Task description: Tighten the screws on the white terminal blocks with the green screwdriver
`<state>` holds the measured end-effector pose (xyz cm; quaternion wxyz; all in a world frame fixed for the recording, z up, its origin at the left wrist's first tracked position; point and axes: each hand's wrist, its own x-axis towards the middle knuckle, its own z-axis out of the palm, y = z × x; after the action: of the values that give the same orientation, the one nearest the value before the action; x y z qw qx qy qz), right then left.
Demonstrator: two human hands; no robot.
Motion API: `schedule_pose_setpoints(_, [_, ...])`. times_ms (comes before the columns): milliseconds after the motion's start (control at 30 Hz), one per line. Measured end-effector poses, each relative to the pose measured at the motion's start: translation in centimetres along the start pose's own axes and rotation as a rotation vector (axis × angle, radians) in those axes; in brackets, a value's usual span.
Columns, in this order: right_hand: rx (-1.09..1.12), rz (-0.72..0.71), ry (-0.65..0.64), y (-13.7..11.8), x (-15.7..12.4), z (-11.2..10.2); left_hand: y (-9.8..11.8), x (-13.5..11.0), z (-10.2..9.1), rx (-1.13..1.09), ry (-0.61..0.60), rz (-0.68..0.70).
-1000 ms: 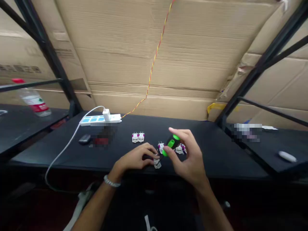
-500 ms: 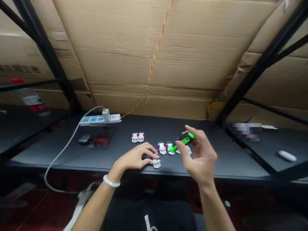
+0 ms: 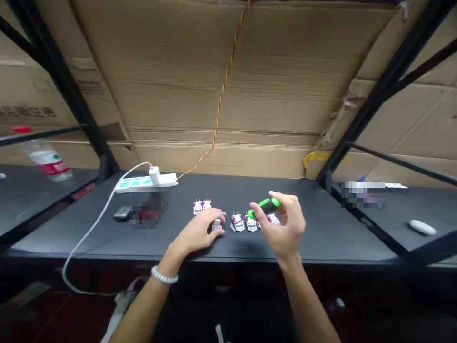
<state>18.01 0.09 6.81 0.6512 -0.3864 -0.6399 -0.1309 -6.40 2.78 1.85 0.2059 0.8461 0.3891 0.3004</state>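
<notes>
Black bench (image 3: 332,228), green-handled screwdriver (image 3: 268,206) held in the right hand's grip (image 3: 283,225).

Even, soft light brightened the cardboard wall (image 3: 221,95), while the dark desk (image 3: 321,228) stayed dim with a faint shadow under the right hand (image 3: 282,224), and the wide lens bowed the black frame bars (image 3: 391,81) near the edges.

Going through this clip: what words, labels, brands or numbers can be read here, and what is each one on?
Dark print on the cardboard panel: too blurred to read.
Print on the large cardboard sheet: too blurred to read.
Red label on the plastic bottle: too small to read.
White terminal modules: too small to read.
Green-and-black screwdriver handle: no readable text.
Nothing here can be quoted.
</notes>
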Motion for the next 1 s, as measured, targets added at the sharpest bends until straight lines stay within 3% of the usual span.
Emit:
schedule_pose_setpoints(200, [-0.011, 0.073, 0.012, 0.8, -0.4, 0.8, 0.0, 0.2, 0.1, -0.061, -0.131, 0.137])
schedule_pose_setpoints(667, [0.011, 0.134, 0.06, 1.2, -0.3, 0.9, 0.1, 0.4, 0.5, 0.058, -0.133, 0.145])
schedule_pose_setpoints(1000, [-0.018, 0.109, 0.223, 2.1, 0.7, -2.3, 0.5, 0.4, 2.1, 0.18, 0.014, 0.053])
